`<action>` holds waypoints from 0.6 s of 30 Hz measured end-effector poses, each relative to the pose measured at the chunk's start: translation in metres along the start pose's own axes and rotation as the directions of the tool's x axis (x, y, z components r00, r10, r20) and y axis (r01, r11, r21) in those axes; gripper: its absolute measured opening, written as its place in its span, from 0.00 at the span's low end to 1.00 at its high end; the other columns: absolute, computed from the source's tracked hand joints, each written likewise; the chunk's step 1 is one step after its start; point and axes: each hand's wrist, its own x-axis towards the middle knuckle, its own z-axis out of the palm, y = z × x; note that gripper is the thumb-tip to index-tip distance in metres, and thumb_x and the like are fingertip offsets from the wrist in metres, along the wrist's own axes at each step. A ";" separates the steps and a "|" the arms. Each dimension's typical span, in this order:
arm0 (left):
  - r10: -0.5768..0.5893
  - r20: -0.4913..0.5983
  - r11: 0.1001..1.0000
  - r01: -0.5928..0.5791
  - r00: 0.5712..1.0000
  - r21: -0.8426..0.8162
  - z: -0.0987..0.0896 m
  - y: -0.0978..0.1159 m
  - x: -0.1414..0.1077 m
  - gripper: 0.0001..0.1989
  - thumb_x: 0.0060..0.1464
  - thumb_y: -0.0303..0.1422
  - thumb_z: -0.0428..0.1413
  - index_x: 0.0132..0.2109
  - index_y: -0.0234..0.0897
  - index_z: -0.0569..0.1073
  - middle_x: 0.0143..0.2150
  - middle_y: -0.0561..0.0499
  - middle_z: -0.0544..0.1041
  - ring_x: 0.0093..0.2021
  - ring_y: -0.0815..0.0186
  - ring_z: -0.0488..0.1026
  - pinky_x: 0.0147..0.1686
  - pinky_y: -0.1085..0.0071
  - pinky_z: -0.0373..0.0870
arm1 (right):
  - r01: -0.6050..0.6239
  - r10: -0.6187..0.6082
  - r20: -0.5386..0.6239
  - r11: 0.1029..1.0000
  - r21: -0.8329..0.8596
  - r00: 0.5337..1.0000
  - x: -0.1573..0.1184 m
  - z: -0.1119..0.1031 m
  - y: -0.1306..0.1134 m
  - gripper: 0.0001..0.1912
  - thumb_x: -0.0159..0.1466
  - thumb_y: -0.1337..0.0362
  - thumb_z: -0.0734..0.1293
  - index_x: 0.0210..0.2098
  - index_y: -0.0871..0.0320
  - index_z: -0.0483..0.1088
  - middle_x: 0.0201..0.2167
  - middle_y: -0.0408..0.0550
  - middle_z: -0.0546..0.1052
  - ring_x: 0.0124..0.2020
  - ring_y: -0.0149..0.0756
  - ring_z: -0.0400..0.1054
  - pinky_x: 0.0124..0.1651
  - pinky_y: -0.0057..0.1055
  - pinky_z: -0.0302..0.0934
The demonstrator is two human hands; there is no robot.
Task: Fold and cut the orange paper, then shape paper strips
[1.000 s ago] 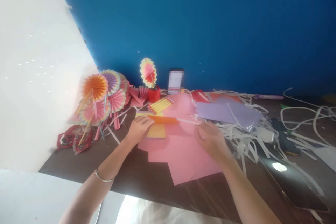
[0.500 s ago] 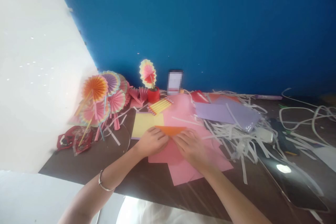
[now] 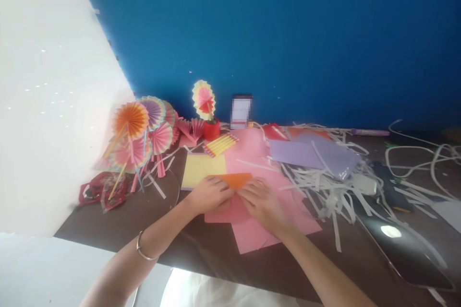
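Note:
Between my hands lies a strip of orange paper (image 3: 236,180), its lower edge covered by my fingers. My left hand (image 3: 212,195) grips its left part with curled fingers; my right hand (image 3: 261,200) pinches the right part. Both hands rest over pink paper sheets (image 3: 248,235). Just behind my left hand is a yellow sheet with a purple border (image 3: 201,168). Farther back sits a pleated yellow paper piece (image 3: 221,145) with pink edges.
Paper fans (image 3: 130,120) stand clustered at the left, and another fan (image 3: 204,98) rises from a red pot (image 3: 212,129). Purple paper (image 3: 298,153) and white paper strips (image 3: 324,187) lie right. A phone (image 3: 406,254) lies near the front right; a blue wall (image 3: 288,33) stands behind.
The orange paper's visible part looks slightly shorter at its right end. Both hands remain on it in almost the same place, and the view has shifted a little.

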 end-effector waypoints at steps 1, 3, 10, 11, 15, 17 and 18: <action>0.004 0.010 1.000 -0.003 1.000 -0.006 0.000 -0.001 0.000 0.07 0.54 0.30 0.47 0.30 0.37 0.66 0.25 0.52 0.67 0.27 0.69 0.65 0.29 0.70 0.57 | -0.004 0.004 -0.002 1.000 0.002 1.000 0.000 -0.002 0.000 0.13 0.63 0.73 0.56 0.31 0.57 0.71 0.27 0.45 0.74 0.32 0.32 0.64 0.45 0.36 0.55; 0.004 0.019 1.000 -0.003 1.000 -0.016 -0.001 -0.002 0.000 0.06 0.54 0.29 0.47 0.30 0.37 0.66 0.25 0.52 0.67 0.27 0.69 0.65 0.28 0.71 0.56 | -0.011 0.011 0.000 1.000 0.002 1.000 0.001 -0.005 0.001 0.14 0.63 0.73 0.56 0.33 0.56 0.72 0.28 0.45 0.76 0.34 0.33 0.65 0.45 0.36 0.55; -0.021 -0.007 0.999 0.020 1.000 -0.048 -0.003 -0.004 0.000 0.05 0.50 0.29 0.48 0.28 0.37 0.67 0.25 0.53 0.68 0.26 0.69 0.65 0.26 0.71 0.54 | -0.046 0.046 -0.016 0.998 0.037 0.999 0.002 -0.013 0.002 0.15 0.64 0.72 0.56 0.33 0.54 0.73 0.31 0.43 0.77 0.37 0.34 0.67 0.48 0.38 0.55; -0.025 -0.009 0.998 0.025 1.000 -0.054 -0.004 -0.004 0.000 0.05 0.49 0.29 0.48 0.28 0.37 0.67 0.24 0.53 0.67 0.26 0.69 0.65 0.26 0.71 0.54 | -0.049 0.050 -0.024 0.998 0.043 0.998 0.002 -0.014 0.002 0.14 0.64 0.71 0.57 0.33 0.53 0.73 0.31 0.43 0.78 0.37 0.34 0.67 0.48 0.38 0.55; -0.031 -0.014 0.995 0.029 0.999 -0.091 -0.005 -0.006 -0.001 0.05 0.48 0.28 0.47 0.28 0.37 0.67 0.23 0.53 0.67 0.25 0.69 0.63 0.26 0.71 0.53 | -0.053 0.056 -0.080 0.998 0.041 0.995 0.002 -0.019 0.009 0.12 0.63 0.71 0.59 0.32 0.53 0.73 0.31 0.42 0.78 0.36 0.35 0.68 0.47 0.38 0.56; -0.040 -0.013 0.993 0.038 0.999 -0.109 -0.006 -0.007 -0.002 0.06 0.48 0.27 0.47 0.27 0.37 0.67 0.23 0.53 0.66 0.24 0.69 0.62 0.25 0.71 0.53 | -0.057 0.061 -0.136 0.998 0.035 0.989 0.001 -0.020 0.015 0.12 0.63 0.71 0.59 0.31 0.54 0.73 0.29 0.42 0.78 0.35 0.35 0.68 0.47 0.38 0.56; -0.049 -0.011 0.992 0.047 0.999 -0.118 -0.006 -0.008 -0.002 0.06 0.48 0.27 0.46 0.28 0.37 0.67 0.23 0.53 0.66 0.24 0.70 0.62 0.25 0.71 0.53 | -0.063 0.067 -0.163 0.997 0.032 0.984 0.001 -0.020 0.018 0.11 0.63 0.71 0.60 0.30 0.54 0.73 0.29 0.42 0.78 0.34 0.35 0.68 0.46 0.39 0.55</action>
